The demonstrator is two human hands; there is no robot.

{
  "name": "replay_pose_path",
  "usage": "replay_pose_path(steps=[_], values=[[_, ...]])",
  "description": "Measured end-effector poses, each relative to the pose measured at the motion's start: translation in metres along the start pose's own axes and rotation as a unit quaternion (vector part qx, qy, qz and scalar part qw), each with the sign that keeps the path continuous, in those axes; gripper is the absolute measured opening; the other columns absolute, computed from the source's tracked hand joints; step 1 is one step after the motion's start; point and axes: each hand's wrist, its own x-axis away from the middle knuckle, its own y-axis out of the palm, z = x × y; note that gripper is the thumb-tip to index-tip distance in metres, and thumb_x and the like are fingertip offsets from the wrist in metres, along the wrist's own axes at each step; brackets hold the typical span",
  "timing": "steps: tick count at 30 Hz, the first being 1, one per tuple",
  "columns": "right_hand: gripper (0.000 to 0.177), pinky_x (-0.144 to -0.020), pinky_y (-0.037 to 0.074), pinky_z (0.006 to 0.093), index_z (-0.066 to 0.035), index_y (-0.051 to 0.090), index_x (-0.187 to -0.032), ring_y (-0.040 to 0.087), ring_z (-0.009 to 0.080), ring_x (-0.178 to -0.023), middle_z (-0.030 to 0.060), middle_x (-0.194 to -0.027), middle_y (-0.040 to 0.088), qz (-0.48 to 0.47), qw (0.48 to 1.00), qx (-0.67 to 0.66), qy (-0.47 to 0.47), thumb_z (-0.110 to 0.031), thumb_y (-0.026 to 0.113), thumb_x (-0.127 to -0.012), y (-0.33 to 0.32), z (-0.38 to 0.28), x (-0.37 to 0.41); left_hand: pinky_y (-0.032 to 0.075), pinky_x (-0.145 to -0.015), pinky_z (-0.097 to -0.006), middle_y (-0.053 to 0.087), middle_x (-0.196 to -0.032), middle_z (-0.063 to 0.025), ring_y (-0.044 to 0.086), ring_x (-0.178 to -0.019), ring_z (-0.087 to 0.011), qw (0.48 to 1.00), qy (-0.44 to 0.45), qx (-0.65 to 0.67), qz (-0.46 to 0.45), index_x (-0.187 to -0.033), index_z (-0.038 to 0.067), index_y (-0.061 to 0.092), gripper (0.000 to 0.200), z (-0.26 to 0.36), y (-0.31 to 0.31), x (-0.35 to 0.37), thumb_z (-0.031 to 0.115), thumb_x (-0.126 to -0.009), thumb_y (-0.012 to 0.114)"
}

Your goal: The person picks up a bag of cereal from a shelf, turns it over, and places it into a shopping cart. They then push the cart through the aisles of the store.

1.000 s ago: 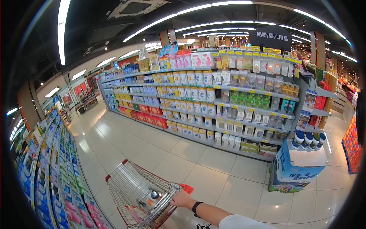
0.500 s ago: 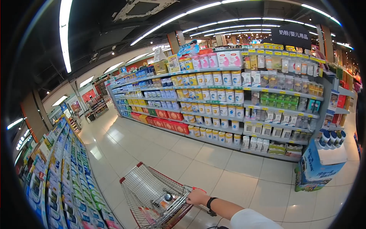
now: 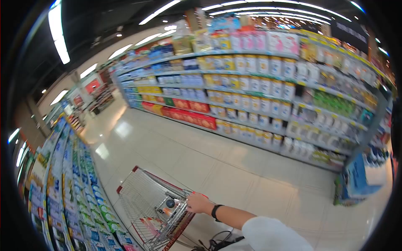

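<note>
My right hand (image 3: 198, 203), with a black band on its wrist and a white sleeve behind it, is closed around the handle end of a shopping cart (image 3: 138, 195). The cart is a wire basket with red corners and a red edge. Inside it, near the hand, lie an item with a round dark top (image 3: 170, 203) and a pinkish package (image 3: 151, 226); blur hides what they are. My left hand is out of view.
Long shelves (image 3: 251, 90) of cans and boxes run along the far side of the aisle. Shelves of packaged goods (image 3: 79, 188) flank the cart on the left. A blue display box (image 3: 356, 180) stands at the right. Pale floor tiles (image 3: 167, 146) lie between. Black cables (image 3: 220, 240) show at the bottom.
The view has swung right and tilted, so the cart and my right hand appear further left and the shelves shift right. My hand keeps its grip. Cables have come into view below.
</note>
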Motion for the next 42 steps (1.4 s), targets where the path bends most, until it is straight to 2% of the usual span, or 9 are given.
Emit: replay_pose_path(steps=[6, 9, 13, 15, 17, 28, 30, 32, 42], values=[[0.032, -0.076, 0.052, 0.0453, -0.006, 0.070, -0.072, 0.063, 0.0326, -0.083, 0.0141, -0.082, 0.066, -0.071, 0.997, -0.009, 0.024, -0.036, 0.059, -0.079, 0.059, 0.015, -0.127, 0.048, -0.079, -0.0539, 0.069, -0.090, -0.0239, 0.064, -0.090, -0.0451, 0.998, -0.022, -0.006, 0.057, -0.092, 0.005, 0.073, 0.039, -0.025, 0.010, -0.118, 0.038, -0.087, 0.053], [0.027, -0.072, 0.051, 0.0473, -0.007, 0.068, -0.070, 0.062, 0.0339, -0.079, 0.0135, -0.077, 0.064, -0.037, 0.998, -0.043, 0.005, -0.031, 0.061, -0.079, 0.080, 0.025, -0.177, 0.050, -0.058, -0.0467, 0.065, -0.067, -0.0159, 0.064, -0.063, -0.0357, 0.966, -0.078, 0.006, 0.248, -0.072, 0.007, 0.068, 0.025, -0.037, 0.029, -0.174, 0.030, -0.081, 0.065], [0.024, -0.068, 0.049, 0.0480, -0.006, 0.062, -0.064, 0.060, 0.0339, -0.075, 0.0129, -0.073, 0.061, 0.050, 0.997, -0.057, -0.029, -0.026, 0.063, -0.078, 0.113, 0.027, -0.246, 0.049, -0.059, -0.0502, 0.064, -0.062, -0.0163, 0.063, -0.061, -0.0393, 0.966, -0.080, 0.029, 0.245, -0.070, 0.008, 0.067, 0.026, -0.034, 0.005, -0.251, 0.033, -0.078, 0.062], [0.025, -0.070, 0.048, 0.0477, -0.006, 0.062, -0.065, 0.059, 0.0346, -0.076, 0.0132, -0.074, 0.062, 0.046, 0.997, -0.057, -0.035, -0.027, 0.064, -0.078, 0.134, 0.027, -0.284, 0.049, -0.074, -0.0540, 0.069, -0.086, -0.0219, 0.064, -0.084, -0.0439, 0.977, -0.100, 0.118, 0.146, -0.089, 0.006, 0.072, 0.036, -0.034, -0.016, -0.286, 0.037, -0.085, 0.056], [0.022, -0.069, 0.047, 0.0483, -0.006, 0.062, -0.065, 0.059, 0.0350, -0.075, 0.0135, -0.073, 0.061, 0.055, 0.996, -0.061, -0.018, -0.025, 0.064, -0.077, 0.153, 0.032, -0.318, 0.050, -0.059, -0.0500, 0.065, -0.063, -0.0160, 0.064, -0.062, -0.0383, 0.974, -0.069, 0.073, 0.202, -0.070, 0.010, 0.068, 0.026, -0.044, -0.010, -0.329, 0.034, -0.077, 0.063], [0.019, -0.065, 0.044, 0.0494, -0.006, 0.057, -0.061, 0.056, 0.0355, -0.073, 0.0134, -0.069, 0.055, 0.094, 0.994, -0.049, -0.020, -0.020, 0.066, -0.070, 0.266, 0.058, -0.522, 0.050, -0.059, -0.0504, 0.065, -0.064, -0.0138, 0.064, -0.063, -0.0377, 0.984, -0.031, 0.043, 0.169, -0.069, 0.011, 0.066, 0.033, -0.086, -0.019, -0.560, 0.041, -0.083, 0.057], [0.018, -0.064, 0.043, 0.0488, -0.007, 0.058, -0.061, 0.056, 0.0351, -0.072, 0.0128, -0.068, 0.055, 0.071, 0.996, -0.046, -0.016, -0.020, 0.067, -0.069, 0.281, 0.062, -0.561, 0.050, -0.071, -0.0532, 0.069, -0.083, -0.0203, 0.064, -0.078, -0.0436, 0.972, -0.034, 0.114, 0.201, -0.089, 0.008, 0.072, 0.035, -0.092, -0.007, -0.603, 0.039, -0.087, 0.056], [0.027, -0.069, 0.050, 0.0511, -0.005, 0.065, -0.080, 0.062, 0.0390, -0.073, 0.0180, -0.076, 0.065, 0.070, 0.997, -0.031, -0.031, -0.031, 0.060, -0.087, 0.285, 0.055, -0.594, 0.050, -0.071, -0.0530, 0.069, -0.083, -0.0198, 0.064, -0.078, -0.0438, 0.971, -0.042, 0.127, 0.197, -0.088, 0.008, 0.071, 0.035, -0.091, -0.023, -0.630, 0.039, -0.088, 0.056], [0.020, -0.069, 0.047, 0.0525, -0.005, 0.064, -0.076, 0.060, 0.0390, -0.075, 0.0167, -0.081, 0.064, 0.020, 0.999, -0.020, -0.041, -0.024, 0.063, -0.083, 0.347, 0.059, -0.783, 0.044, -0.052, -0.0482, 0.057, -0.055, -0.0135, 0.055, -0.054, -0.0373, 0.981, -0.053, 0.061, 0.174, -0.064, 0.011, 0.062, 0.033, -0.109, -0.068, -0.819, 0.037, -0.084, 0.059]])
